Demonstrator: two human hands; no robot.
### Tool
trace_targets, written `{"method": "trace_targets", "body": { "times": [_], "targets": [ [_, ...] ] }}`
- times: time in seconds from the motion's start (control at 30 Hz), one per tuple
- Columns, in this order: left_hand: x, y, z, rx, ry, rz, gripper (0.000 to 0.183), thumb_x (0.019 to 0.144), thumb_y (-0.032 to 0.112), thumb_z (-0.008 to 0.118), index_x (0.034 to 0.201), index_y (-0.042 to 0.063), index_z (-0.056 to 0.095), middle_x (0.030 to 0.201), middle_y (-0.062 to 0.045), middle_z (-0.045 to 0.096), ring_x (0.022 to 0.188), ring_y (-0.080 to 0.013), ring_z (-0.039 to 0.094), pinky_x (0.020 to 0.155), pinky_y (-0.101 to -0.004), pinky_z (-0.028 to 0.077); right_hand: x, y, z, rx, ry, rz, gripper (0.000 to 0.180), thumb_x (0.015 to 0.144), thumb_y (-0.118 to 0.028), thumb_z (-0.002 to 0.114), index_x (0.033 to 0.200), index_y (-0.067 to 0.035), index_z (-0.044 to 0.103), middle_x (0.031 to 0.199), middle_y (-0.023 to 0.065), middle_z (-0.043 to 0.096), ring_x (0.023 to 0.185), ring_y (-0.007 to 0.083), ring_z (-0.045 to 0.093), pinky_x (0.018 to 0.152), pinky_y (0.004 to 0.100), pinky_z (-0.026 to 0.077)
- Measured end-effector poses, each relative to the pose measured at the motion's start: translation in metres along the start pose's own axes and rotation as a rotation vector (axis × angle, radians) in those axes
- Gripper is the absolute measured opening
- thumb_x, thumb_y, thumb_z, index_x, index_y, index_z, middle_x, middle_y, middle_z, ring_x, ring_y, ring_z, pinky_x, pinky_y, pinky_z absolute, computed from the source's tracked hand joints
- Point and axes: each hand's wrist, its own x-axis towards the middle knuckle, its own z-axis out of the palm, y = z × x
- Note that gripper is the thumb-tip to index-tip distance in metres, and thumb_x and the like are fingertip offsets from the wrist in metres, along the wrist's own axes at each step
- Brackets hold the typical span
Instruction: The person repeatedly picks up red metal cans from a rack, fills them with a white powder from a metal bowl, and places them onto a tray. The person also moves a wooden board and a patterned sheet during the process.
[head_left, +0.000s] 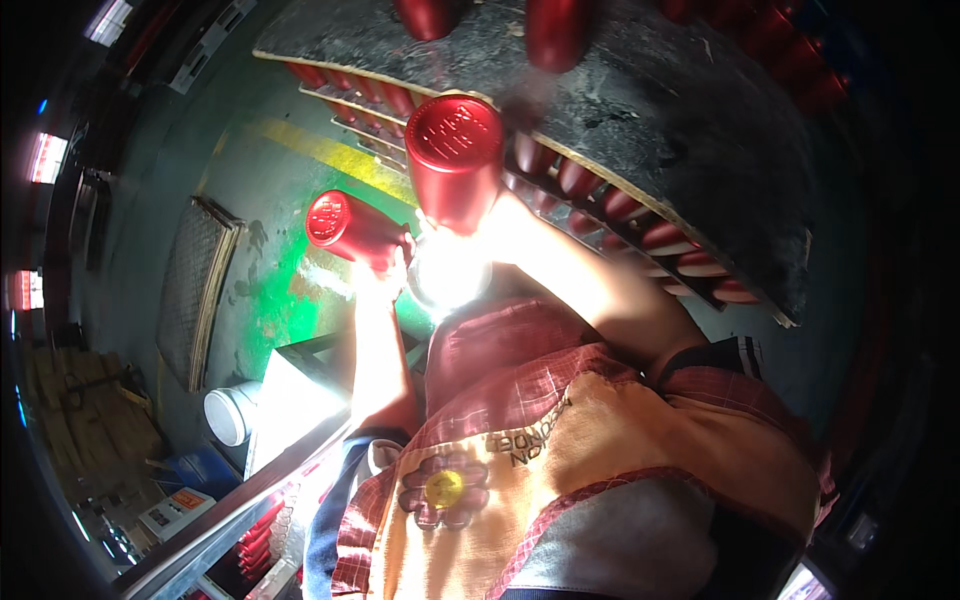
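My left hand (382, 274) grips a red metal bottle (356, 226), tilted so that its embossed base faces up and to the left. In my right hand (495, 229) is a second red metal bottle (457, 161), held base upward near the edge of a dark board. Strong glare washes out much of both hands, so the fingers are hard to make out. A brightly lit round thing (450, 274), perhaps a lamp, shines between my forearms. On the dark board (637, 135) stand more red bottles (559, 34) at the top of the view.
Below the board, further layers hold several red bottles (619, 202). Flat stacked panels (195, 292) lie on the floor at left. A white bucket (231, 414) is beside a white box-like surface (289, 405). A metal rail (240, 495) runs along my left side, with red items under it.
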Motion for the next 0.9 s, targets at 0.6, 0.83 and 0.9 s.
{"method": "trace_targets", "body": {
  "times": [0.6,0.83,0.9],
  "targets": [
    [0.034,-0.03,0.051,0.155,0.045,0.255,0.051,0.089,0.041,0.063,0.124,0.005,0.059,0.125,-0.017,0.06,0.114,-0.0357,0.056,0.085,-0.0477,0.06,-0.039,-0.063,0.04,-0.195,-0.067,-0.023,0.044,0.1,-0.036,0.051,0.135,-0.01,0.052,0.118,0.0075,0.066,0.103,0.0182,0.065,0.087,0.034,0.056],
    [0.051,-0.035,0.321,1.341,-0.27,1.187,0.042,0.102,0.03,0.052,0.135,0.004,0.055,0.123,-0.01,0.063,0.109,-0.0217,0.063,0.097,-0.034,0.05,-0.226,-0.269,0.132,-0.956,0.293,-0.953,0.051,0.097,-0.036,0.055,0.139,-0.008,0.05,0.116,0.0077,0.063,0.104,0.0192,0.062,0.091,0.0347,0.053],
    [0.084,-0.059,0.387,1.575,-0.198,1.404,0.03,0.098,0.018,0.062,0.123,0.002,0.066,0.111,-0.005,0.069,0.1,-0.014,0.065,0.091,-0.0273,0.05,-0.265,-0.312,0.15,-1.325,0.345,-1.048,0.048,0.096,-0.031,0.06,0.138,-0.007,0.053,0.11,0.0069,0.066,0.093,0.0165,0.067,0.089,0.0297,0.053]
  ]
}}
